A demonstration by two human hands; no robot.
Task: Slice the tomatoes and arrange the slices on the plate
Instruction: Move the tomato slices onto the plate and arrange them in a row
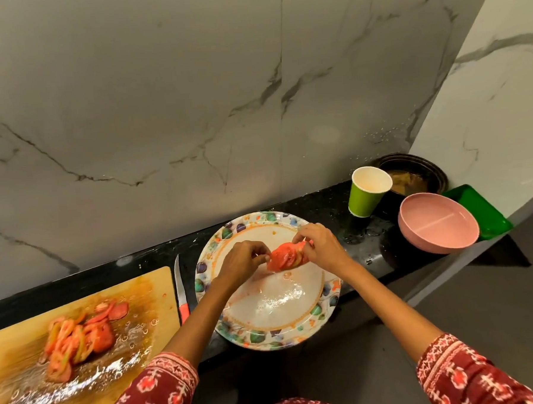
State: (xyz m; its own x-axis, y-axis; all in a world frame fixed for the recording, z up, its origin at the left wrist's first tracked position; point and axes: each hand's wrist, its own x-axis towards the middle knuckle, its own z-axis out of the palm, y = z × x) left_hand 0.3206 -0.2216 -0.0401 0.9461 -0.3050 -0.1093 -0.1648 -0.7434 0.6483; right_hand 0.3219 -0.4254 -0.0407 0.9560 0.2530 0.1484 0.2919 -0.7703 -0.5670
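Note:
A round plate (283,312) with a leaf-patterned rim sits on the black counter. Over its far half both hands hold a stack of tomato slices (285,256). My left hand (242,260) pinches the stack's left end with its fingertips. My right hand (320,245) grips the right end. More tomato slices (78,338) lie in a loose heap on the wet wooden cutting board (134,301) at the left. A knife with a red handle (181,291) lies between board and plate, blade pointing away from me.
A green paper cup (368,193) stands right of the plate, with a pink bowl (437,222), a green tray (481,209) and a dark bowl (418,175) behind it. Marble wall runs along the counter's back. The counter's front edge passes under the plate.

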